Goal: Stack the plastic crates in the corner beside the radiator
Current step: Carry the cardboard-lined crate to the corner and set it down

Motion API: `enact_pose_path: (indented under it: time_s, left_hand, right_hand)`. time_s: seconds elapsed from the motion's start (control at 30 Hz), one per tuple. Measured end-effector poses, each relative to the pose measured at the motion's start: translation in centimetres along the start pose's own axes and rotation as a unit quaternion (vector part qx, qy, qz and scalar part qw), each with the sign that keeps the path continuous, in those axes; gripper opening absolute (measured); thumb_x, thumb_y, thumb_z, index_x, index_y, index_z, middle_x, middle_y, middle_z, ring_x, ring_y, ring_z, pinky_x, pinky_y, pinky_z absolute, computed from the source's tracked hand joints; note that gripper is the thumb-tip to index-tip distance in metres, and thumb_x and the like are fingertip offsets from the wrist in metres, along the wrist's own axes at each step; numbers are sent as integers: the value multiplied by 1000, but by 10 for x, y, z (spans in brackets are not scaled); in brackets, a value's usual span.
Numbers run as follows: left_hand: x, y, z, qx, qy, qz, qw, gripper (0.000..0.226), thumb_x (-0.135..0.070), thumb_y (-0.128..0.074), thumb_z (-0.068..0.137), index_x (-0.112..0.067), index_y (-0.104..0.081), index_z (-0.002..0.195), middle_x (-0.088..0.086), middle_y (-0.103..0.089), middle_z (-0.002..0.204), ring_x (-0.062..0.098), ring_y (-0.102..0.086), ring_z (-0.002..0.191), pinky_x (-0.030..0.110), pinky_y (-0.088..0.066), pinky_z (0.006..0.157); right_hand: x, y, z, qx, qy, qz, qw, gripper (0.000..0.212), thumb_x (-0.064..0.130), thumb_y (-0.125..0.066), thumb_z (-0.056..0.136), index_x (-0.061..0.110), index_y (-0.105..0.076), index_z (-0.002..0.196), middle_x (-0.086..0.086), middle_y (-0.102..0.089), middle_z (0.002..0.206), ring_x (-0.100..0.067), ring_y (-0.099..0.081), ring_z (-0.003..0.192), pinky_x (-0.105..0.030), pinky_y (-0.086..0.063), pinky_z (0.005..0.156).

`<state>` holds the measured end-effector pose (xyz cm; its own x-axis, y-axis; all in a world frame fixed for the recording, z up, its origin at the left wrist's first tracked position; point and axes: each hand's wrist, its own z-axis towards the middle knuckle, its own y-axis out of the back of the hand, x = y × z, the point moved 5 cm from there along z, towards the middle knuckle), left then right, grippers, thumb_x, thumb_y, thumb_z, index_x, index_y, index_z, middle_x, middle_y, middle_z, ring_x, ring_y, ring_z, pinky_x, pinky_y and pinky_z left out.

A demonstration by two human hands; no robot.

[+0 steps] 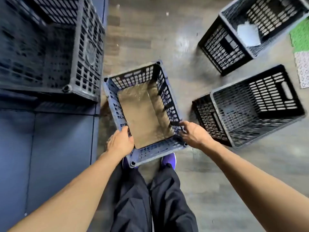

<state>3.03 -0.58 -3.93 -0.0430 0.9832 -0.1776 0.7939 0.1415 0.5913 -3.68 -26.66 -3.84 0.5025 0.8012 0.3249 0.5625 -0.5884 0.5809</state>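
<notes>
Covering most of the view, the wood-look floor (167,39) carries nearly everything, w/ dark blue-grey panels (46,156) down its left edge. Biggest item is the large dark crate (55,47), up in the top-left corner on the panel area, open side up, blurred. Next, the black lattice crate (257,106) sits at the floor's right edge, mid-height, tilted w/ its opening toward the camera. Another black crate (250,30) sits in the top-right corner, well apart from the first, w/ a pale sheet (249,35) inside. A green-and-white mat (301,52) shows at the far right edge. Centre-floor is the blue-grey open crate (142,113), its bottom not visible so the floor shows through, near the large crate's lower right corner. Black trousers (147,198) and purple shoes (168,160) sit just below it. Left hand (120,143) is curled over the crate's near-left rim, fingers wrapped inside, gripping it. Right hand (195,133) touches the near-right corner, fingers partly bent on the rim; can't tell if the grip is fully closed.
</notes>
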Motion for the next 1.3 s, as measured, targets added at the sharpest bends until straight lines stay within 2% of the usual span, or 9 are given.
enact_pose_path:
  time_s: [0.13, 0.3, 0.4, 0.6, 0.7, 0.87, 1.0, 1.17, 1.3]
  left_hand:
    - [31, -42, 52, 32, 59, -39, 997, 62, -37, -43, 99, -20, -19, 153, 20, -49, 138, 37, -51, 123, 45, -44, 100]
    - [53, -72, 92, 1, 173, -108, 979, 72, -34, -44, 99, -17, -4, 156, 14, -12, 162, 33, -27, 144, 44, -30, 113]
    - [54, -81, 111, -13, 201, -127, 971, 78, -32, -45, 99, -11, 5, 155, 14, -6, 163, 32, -20, 147, 46, -27, 116]
    - [51, -91, 135, -25, 234, -158, 959, 87, -33, -48, 97, -7, 14, 153, 18, -6, 162, 34, -32, 142, 44, -34, 112]
    - [53, -91, 140, -51, 245, -184, 951, 85, -29, -49, 97, -8, 10, 154, 18, -11, 161, 34, -29, 143, 44, -32, 112]
    - [58, -80, 155, -110, 245, -199, 942, 68, -24, -52, 94, -2, -17, 148, 17, -29, 152, 36, -38, 135, 46, -37, 105]
    - [63, -72, 159, -113, 241, -191, 945, 60, -26, -51, 94, -5, -22, 143, 20, -41, 141, 39, -45, 127, 46, -38, 100]
    - [69, -61, 152, -107, 236, -178, 949, 50, -25, -47, 97, -4, -27, 138, 20, -54, 126, 39, -54, 113, 41, -41, 83]
    - [66, -40, 138, -123, 213, -160, 956, 34, -24, -45, 97, -5, -39, 125, 18, -56, 119, 39, -55, 106, 42, -42, 80]
  right_hand:
    - [-25, -34, 40, -12, -22, -3, 1000, 41, 19, -51, 88, 17, -55, 129, -22, -64, 115, -38, -61, 105, -37, -47, 87]
    - [-48, -56, 84, -21, -59, 7, 998, 51, 25, -51, 87, 18, -47, 137, -21, -55, 128, -38, -56, 114, -40, -47, 98]
    - [-55, -59, 103, -48, -87, 3, 995, 50, 25, -50, 87, 11, -46, 134, -25, -50, 128, -43, -50, 119, -47, -44, 102]
    - [-53, -66, 119, -107, -117, 35, 987, 52, 17, -49, 87, 8, -34, 136, -23, -41, 133, -42, -40, 123, -50, -38, 100]
    - [-51, -68, 125, -107, -120, 42, 986, 61, 16, -50, 87, 5, -27, 142, -26, -40, 135, -43, -37, 125, -49, -36, 101]
    - [-46, -65, 141, -119, -125, 84, 981, 59, 15, -49, 85, 1, -30, 139, -27, -43, 132, -42, -41, 121, -46, -37, 100]
    - [-51, -58, 148, -131, -151, 137, 970, 51, 18, -51, 83, 4, -39, 131, -22, -47, 128, -40, -50, 113, -43, -43, 97]
    - [-71, -50, 154, -97, -180, 150, 967, 33, 29, -55, 88, 5, -54, 110, -17, -63, 106, -34, -60, 97, -35, -44, 81]
    - [-79, -31, 135, -129, -165, 98, 973, 38, 43, -49, 91, 6, -56, 99, -19, -64, 102, -37, -60, 97, -36, -43, 80]
